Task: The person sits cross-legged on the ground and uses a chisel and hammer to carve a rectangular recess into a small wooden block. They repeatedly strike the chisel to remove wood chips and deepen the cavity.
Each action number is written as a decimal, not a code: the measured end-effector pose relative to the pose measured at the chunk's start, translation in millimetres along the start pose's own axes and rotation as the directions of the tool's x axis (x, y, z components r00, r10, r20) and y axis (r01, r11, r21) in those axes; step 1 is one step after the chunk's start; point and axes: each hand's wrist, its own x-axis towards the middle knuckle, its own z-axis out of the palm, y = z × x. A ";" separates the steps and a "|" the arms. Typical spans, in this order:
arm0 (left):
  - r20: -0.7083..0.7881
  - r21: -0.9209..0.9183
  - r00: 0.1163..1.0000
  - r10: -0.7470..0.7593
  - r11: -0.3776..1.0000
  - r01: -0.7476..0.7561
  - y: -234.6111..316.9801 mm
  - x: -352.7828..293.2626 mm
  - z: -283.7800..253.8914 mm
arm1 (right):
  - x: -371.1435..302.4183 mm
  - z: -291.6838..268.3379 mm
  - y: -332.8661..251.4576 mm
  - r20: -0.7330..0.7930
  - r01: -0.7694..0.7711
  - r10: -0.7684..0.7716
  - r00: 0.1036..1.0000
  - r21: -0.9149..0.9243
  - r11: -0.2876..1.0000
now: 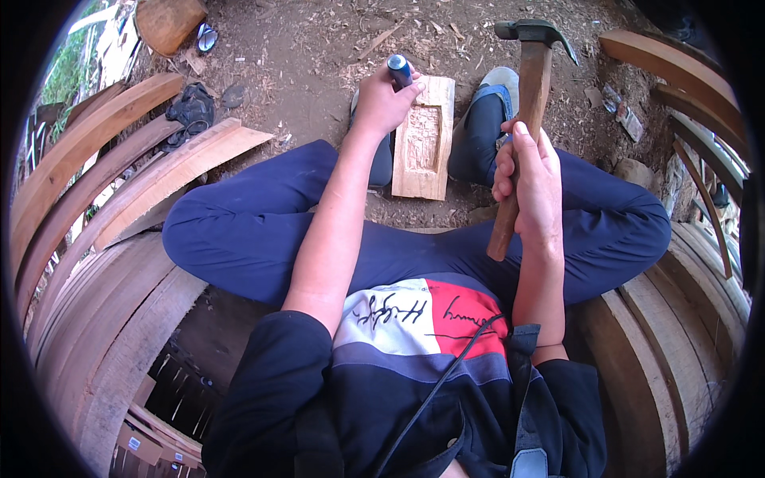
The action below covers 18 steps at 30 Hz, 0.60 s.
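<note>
My left hand [381,103] is wrapped round the dark blue handle of a chisel [400,73], whose metal-capped end points up; its blade is hidden from me. It is at the far left edge of a pale wooden block [421,185] with a rough rectangular recess cut into its face. The block lies between my two feet. In my right hand [531,179] is a claw hammer [535,80] with a wooden handle, held raised with its steel head at the far end, right of the block and apart from it.
Wood chips litter the dirt floor [303,72]. Curved planks [183,171] lean at the left, and more planks [665,60] stand at the right. A log end [169,24] and a dark crumpled bundle [190,107] are at the far left. Boards [139,319] lie beside my legs.
</note>
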 end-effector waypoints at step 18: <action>0.064 0.233 0.965 0.254 0.937 -0.262 12.2 -9.1 8.4 | -19.8 -14.3 19.4 0.234 0.233 -0.131 0.963 -0.492 0.839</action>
